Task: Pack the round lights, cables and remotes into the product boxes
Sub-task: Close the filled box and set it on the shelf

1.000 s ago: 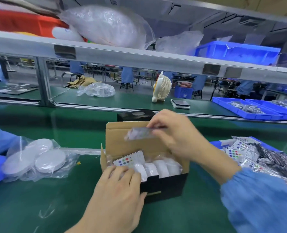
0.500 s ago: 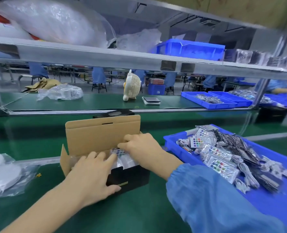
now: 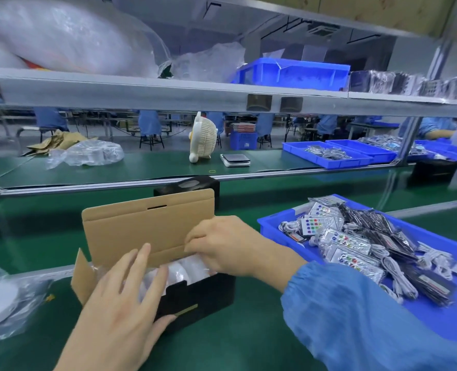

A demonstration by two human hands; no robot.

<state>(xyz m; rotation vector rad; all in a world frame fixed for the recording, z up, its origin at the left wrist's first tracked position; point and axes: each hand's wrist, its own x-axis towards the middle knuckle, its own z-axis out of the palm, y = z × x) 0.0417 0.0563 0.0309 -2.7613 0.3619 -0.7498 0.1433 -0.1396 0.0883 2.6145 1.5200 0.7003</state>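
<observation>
While the lower edge of the view cuts off both forearms, the left hand [image 3: 120,303] is nearest, lying over the front left corner of the product box [image 3: 195,298] with its fingers straight and spread; they rest on the plastic-wrapped round lights [image 3: 184,269] inside and hold nothing. The hand hides most of the left part of the box. The right hand [image 3: 230,245], coming from a blue sleeve [image 3: 369,317], reaches into the right part of the box with its fingers curled down at the wrapping. Whether they pinch the plastic or something under it I cannot tell, because the fingertips are hidden. The brown lid [image 3: 147,226] stands open behind both hands.

At the left edge a plastic bag of lights [image 3: 5,298] is only partly visible. To the right, a blue tray [image 3: 270,228] holds bagged remotes [image 3: 313,226] and white cables [image 3: 398,279], mixed in a pile. Behind the lid a second black box [image 3: 195,186] is mostly covered. Farther away, on the back bench, stand a small white fan [image 3: 202,141] and other blue trays [image 3: 326,155], their contents too small to identify.
</observation>
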